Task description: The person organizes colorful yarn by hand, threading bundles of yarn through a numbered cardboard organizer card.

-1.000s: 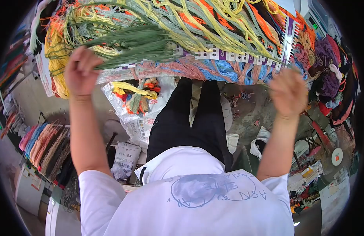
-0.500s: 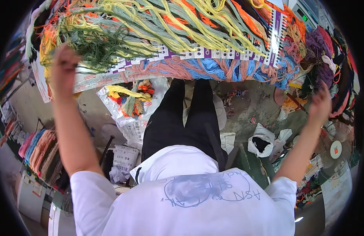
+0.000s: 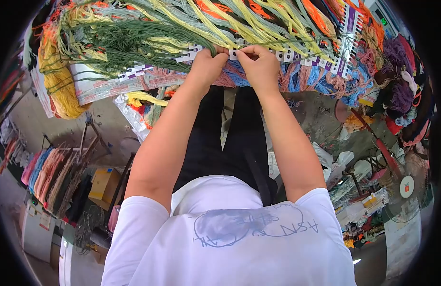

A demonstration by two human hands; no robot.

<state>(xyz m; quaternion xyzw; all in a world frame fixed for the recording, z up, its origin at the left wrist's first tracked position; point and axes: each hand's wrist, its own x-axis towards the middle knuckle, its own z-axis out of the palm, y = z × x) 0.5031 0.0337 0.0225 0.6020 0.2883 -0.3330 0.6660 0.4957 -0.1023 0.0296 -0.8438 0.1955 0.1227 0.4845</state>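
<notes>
My left hand [image 3: 209, 64] is closed in a pinch on dark green thread [image 3: 182, 31], at the front edge of the table. The strands trail from it leftward into a loose tangle. Close beside it my right hand [image 3: 259, 66] pinches with thumb and forefinger; what lies between the tips is too small to make out. Both hands are over a white and purple punched card [image 3: 288, 56], with holes along its edge. Yellow thread [image 3: 230, 43] and grey-green thread [image 3: 258, 26] lie in hanks across the cards.
Pink and blue thread [image 3: 301, 78] hangs along the table's front edge. A yellow hank [image 3: 63, 90] droops at the left. Purple thread [image 3: 397, 55] is heaped at the right, above a fan [image 3: 406, 186]. Coloured hanks [image 3: 46, 174] hang on a rack at the lower left.
Both hands have come in from far apart to meet at the card edge in the middle. Dark green strands now stretch from the left tangle to my left hand.
</notes>
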